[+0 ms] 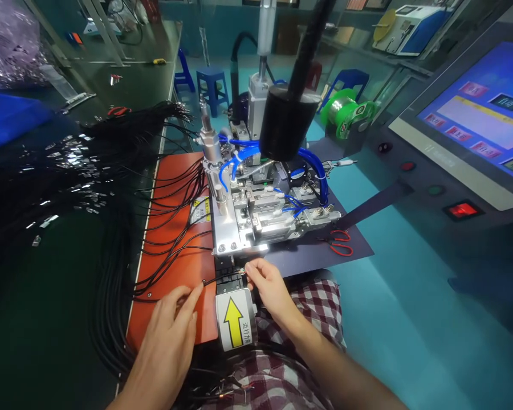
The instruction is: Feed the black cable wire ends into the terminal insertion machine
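Observation:
A black cable (pixel 216 279) runs across the dark feed track at the front of a metal machine (pixel 260 210). My right hand (pixel 267 282) pinches the cable's wire end at the track's right side. Over the orange plate (pixel 177 228), my left hand (pixel 173 319) has its fingertips at the same cable, left of the track; whether they grip it is hard to tell. Just below the track is a white label (pixel 236 320) with a yellow arrow. Several black cables lie across the orange plate, their ends at the machine's left edge.
Red-handled scissors (pixel 341 244) lie on the dark plate at the right. A large bundle of black cables (pixel 111 148) covers the left table. A control panel (pixel 465 125) stands at the right, with a green spool (pixel 346 114) behind the machine. A black cylinder (pixel 287 122) hangs above.

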Action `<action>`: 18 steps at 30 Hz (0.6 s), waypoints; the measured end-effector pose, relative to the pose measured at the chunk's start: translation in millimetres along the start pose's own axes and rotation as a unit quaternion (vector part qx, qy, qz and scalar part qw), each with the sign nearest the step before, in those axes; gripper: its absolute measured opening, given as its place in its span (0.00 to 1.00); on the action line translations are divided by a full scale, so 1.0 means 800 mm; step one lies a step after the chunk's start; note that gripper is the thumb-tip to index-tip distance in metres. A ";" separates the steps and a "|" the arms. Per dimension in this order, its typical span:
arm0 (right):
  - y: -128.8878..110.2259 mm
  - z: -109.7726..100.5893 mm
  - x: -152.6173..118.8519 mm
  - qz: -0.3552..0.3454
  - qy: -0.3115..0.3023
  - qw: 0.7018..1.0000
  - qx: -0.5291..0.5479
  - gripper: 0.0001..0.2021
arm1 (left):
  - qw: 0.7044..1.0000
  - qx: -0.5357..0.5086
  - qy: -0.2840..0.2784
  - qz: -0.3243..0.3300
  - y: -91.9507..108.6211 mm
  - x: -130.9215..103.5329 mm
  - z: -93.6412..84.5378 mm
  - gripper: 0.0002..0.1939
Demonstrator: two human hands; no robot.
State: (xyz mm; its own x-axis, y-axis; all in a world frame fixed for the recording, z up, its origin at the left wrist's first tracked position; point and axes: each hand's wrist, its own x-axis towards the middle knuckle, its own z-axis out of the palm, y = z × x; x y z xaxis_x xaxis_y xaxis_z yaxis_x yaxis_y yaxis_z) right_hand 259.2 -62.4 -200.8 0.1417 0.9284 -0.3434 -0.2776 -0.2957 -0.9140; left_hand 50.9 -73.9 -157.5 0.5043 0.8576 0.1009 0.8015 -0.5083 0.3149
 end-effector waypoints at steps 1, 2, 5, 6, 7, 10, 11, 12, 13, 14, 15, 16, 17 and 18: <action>0.000 0.000 0.000 0.001 0.000 1.000 0.001 0.13 | 0.999 0.034 -0.005 -0.006 -0.002 -0.006 -0.001 0.25; 0.000 0.000 0.000 0.002 -0.001 1.000 0.002 0.13 | 0.998 0.065 -0.009 -0.005 -0.002 -0.010 -0.001 0.26; -0.001 0.000 0.000 0.003 -0.002 1.000 0.002 0.13 | 0.991 0.131 -0.007 0.017 -0.003 -0.012 0.001 0.27; -0.002 0.000 0.000 0.003 -0.002 1.000 0.001 0.13 | 0.989 0.147 -0.003 0.020 -0.002 -0.010 0.002 0.27; -0.002 0.000 0.000 0.002 -0.001 1.000 0.000 0.14 | 0.987 0.160 0.001 0.020 -0.002 -0.008 0.002 0.27; -0.005 -0.003 -0.001 0.001 0.003 1.000 -0.001 0.16 | 0.982 0.185 0.016 0.010 -0.002 -0.004 0.003 0.25; -0.005 -0.005 -0.002 0.001 0.007 1.000 0.001 0.17 | 0.982 0.190 0.020 0.009 -0.002 -0.004 0.003 0.25; -0.006 -0.007 -0.003 0.002 0.013 1.000 0.005 0.18 | 0.981 0.192 0.022 0.010 -0.002 -0.003 0.003 0.25; -0.005 -0.010 -0.005 0.004 0.019 1.000 0.010 0.18 | 0.981 0.193 0.024 0.013 -0.003 -0.003 0.004 0.25; -0.004 -0.013 -0.006 0.006 0.026 1.000 0.015 0.18 | 0.981 0.193 0.024 0.016 -0.003 -0.003 0.004 0.25; -0.003 -0.017 -0.008 0.009 0.032 0.999 0.019 0.18 | 0.981 0.193 0.024 0.018 -0.004 -0.003 0.004 0.25; -0.001 -0.020 -0.009 0.011 0.036 0.999 0.022 0.18 | 0.981 0.192 0.023 0.020 -0.004 -0.004 0.004 0.25; 0.001 -0.023 -0.011 0.013 0.039 0.999 0.024 0.19 | 0.981 0.192 0.024 0.021 -0.004 -0.005 0.004 0.25; 0.003 -0.027 -0.013 0.013 0.044 0.999 0.026 0.19 | 0.981 0.192 0.024 0.020 -0.004 -0.006 0.004 0.25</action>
State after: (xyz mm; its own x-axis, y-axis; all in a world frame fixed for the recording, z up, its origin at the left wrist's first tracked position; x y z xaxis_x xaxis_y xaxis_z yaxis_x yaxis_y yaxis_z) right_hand 277.3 -77.5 -204.1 0.2151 0.8966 -0.3870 -0.3303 -0.3061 -0.8929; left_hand 47.0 -76.5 -162.1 0.5292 0.8344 0.1537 0.8481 -0.5255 -0.0672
